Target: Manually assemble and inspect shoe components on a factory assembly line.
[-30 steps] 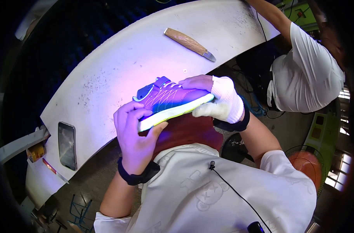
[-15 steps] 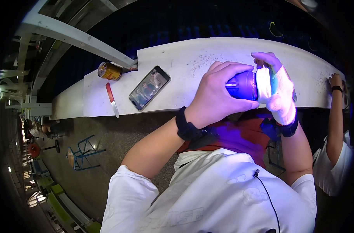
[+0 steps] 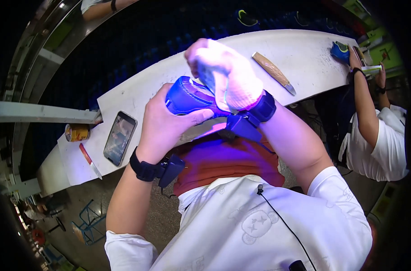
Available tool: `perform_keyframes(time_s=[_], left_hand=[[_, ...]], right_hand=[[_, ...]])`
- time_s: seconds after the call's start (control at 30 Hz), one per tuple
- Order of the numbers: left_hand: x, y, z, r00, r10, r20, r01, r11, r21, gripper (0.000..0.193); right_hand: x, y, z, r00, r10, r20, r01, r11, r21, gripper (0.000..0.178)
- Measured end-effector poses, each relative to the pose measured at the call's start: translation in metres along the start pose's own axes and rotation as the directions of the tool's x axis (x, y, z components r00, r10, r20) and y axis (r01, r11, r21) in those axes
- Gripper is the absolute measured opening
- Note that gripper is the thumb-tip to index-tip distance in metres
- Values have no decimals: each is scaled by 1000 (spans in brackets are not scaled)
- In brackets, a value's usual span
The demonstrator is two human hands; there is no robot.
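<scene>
My left hand (image 3: pixel 165 115) grips a blue shoe (image 3: pixel 185 97) from its near left side, with the thumb along the front and the fingers behind. The shoe is held in the air above the near edge of the table, its rounded heel end toward the left. My right hand (image 3: pixel 230 74), in a white glove with bare fingertips, is curled over the shoe's upper right part. The glove hides much of the shoe, and whatever these fingers may hold is out of sight. Purple-blue light falls on both hands and the shoe.
On the white table (image 3: pixel 138 97) lie a phone (image 3: pixel 120 138), a red-handled knife (image 3: pixel 90 161) and a wooden-handled knife (image 3: pixel 274 72). A yellow can (image 3: pixel 77 132) stands by a metal post (image 3: pixel 45 112). At the right, a co-worker's hands are near another blue shoe (image 3: pixel 340 52).
My view has swung to the right, bringing the wooden-handled knife and the co-worker's shoe into sight. The shoe in my hands has turned, and my right hand has curled over its top.
</scene>
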State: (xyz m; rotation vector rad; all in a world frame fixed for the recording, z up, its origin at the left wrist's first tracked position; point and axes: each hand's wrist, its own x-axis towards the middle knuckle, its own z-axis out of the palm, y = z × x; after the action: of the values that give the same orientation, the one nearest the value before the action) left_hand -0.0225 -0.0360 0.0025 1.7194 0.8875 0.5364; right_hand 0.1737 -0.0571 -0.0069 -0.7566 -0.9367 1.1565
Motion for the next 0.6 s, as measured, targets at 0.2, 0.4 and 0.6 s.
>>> perform_keyframes(time_s=[0.2,0.4,0.6], left_hand=[[25,16,9,999,28,-36,-27,999,32,56],[57,36,20,997,66,26,-69,991,112,55],[57,54,37,983,169,75,-183,817,547,79]], right_hand=[[13,-8,-2,976,186,110,-168,973,-155,25],[14,-20,-24,980,189,61,-184,979,-85,29],[-9,-28,-49,994,55,93,-42,991,-129,36]])
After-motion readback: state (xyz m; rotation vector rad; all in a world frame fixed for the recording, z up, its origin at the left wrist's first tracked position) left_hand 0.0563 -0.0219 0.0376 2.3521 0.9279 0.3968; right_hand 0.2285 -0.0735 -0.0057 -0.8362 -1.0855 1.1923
